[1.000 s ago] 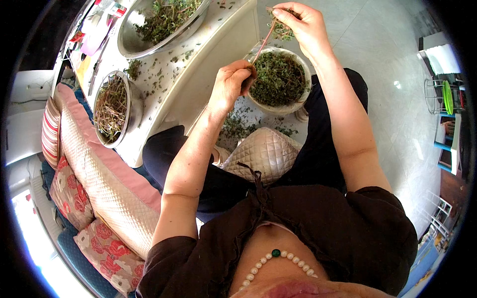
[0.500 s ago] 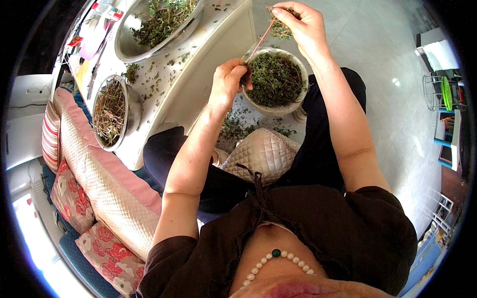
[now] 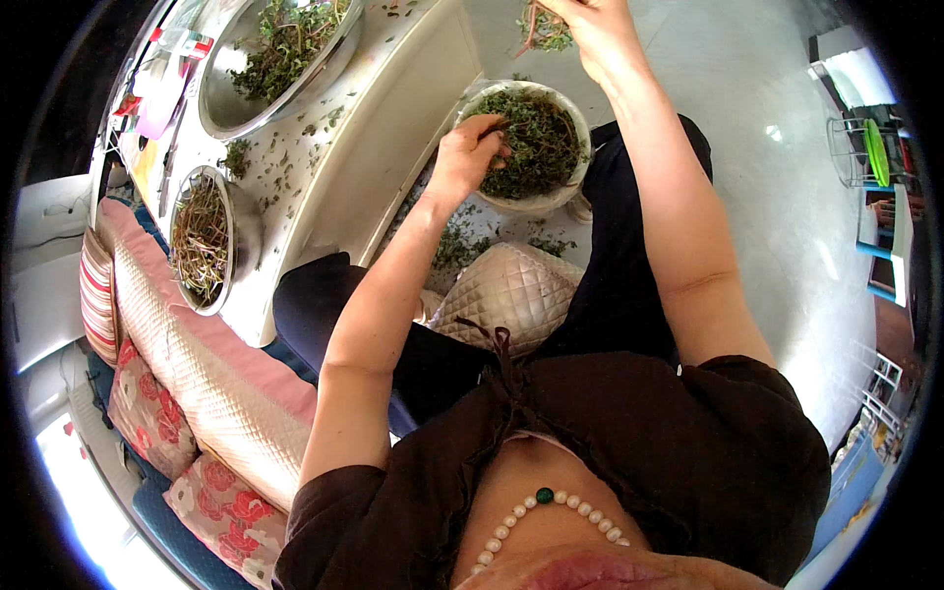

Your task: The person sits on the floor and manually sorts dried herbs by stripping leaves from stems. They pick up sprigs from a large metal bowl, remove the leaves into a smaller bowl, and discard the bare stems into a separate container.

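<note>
My right hand (image 3: pixel 590 29) is raised at the top, closed on a sprig of leafy plant with reddish stems (image 3: pixel 539 31). My left hand (image 3: pixel 470 147) is at the left side of a pale round bowl of small green leaves (image 3: pixel 531 147), its fingers curled over the leaves; what they hold is too hidden to make out. On the white table to the left stand a large steel bowl of leafy plants (image 3: pixel 280 59) and a smaller steel bowl of stripped stems (image 3: pixel 205 236), with loose leaves (image 3: pixel 305 147) scattered around.
A quilted cushion (image 3: pixel 506 295) and loose greens lie between my bent legs (image 3: pixel 629 275). At left is a sofa with pillows (image 3: pixel 147 413). A rack with a green item (image 3: pixel 873 152) stands at far right beside the tiled floor (image 3: pixel 767 246). The white table's edge (image 3: pixel 383 128) curves beside me.
My right hand has moved upward, partly out of frame. The long red stem stretched between my hands no longer shows. My left hand has shifted slightly over the bowl's leaves; the view has shifted slightly.
</note>
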### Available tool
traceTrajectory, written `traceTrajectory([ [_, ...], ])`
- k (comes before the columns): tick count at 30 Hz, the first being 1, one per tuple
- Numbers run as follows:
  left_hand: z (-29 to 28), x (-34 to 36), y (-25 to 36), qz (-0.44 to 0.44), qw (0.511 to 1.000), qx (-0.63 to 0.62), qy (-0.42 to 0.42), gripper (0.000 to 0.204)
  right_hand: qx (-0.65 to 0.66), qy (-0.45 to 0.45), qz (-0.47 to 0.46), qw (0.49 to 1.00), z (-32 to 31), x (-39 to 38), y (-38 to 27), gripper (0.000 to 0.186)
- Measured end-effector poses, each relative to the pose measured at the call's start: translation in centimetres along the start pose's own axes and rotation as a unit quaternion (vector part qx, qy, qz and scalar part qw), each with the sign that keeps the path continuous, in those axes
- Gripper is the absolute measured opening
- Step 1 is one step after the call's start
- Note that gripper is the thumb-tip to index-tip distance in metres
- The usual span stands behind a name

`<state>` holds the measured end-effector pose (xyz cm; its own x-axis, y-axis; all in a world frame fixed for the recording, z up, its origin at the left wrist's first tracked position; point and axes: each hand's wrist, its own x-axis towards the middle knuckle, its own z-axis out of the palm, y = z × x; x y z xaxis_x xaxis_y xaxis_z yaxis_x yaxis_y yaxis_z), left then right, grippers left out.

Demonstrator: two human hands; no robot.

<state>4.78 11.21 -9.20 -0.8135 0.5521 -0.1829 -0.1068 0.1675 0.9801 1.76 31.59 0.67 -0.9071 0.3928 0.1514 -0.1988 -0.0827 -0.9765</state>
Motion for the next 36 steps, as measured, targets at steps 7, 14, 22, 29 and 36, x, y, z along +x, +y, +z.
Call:
traceTrajectory([
  [7, 0.2, 1.4, -0.8, 0.03, 0.995, 0.098, -0.008, 0.046, -0.038, -0.071, -0.033, 0.996, 0.1, -0.8, 0.8, 0.018],
  [14, -4.3, 1.0, 3.8, 0.109, 0.966, 0.133, 0.194, 0.019, -0.047, -0.154, 0.005, 0.987, 1.6, -1.6, 0.6, 0.021],
  [22, -2.3, -1.6, 7.8, 0.1, 0.988, -0.035, 0.111, 0.014, -0.004, -0.156, -0.032, 0.987, 4.7, -3.3, 2.0, 0.017],
  [29, -3.6, -2.5, 8.6, 0.058, 0.993, -0.077, 0.074, 0.019, -0.11, -0.194, -0.054, 0.973, 4.8, -3.4, 1.5, 0.018],
  [36, -5.8, -3.3, 8.7, 0.137, 0.94, 0.226, 0.217, 0.017, -0.108, -0.262, -0.03, 0.959, 5.4, -4.5, 1.1, 0.019],
])
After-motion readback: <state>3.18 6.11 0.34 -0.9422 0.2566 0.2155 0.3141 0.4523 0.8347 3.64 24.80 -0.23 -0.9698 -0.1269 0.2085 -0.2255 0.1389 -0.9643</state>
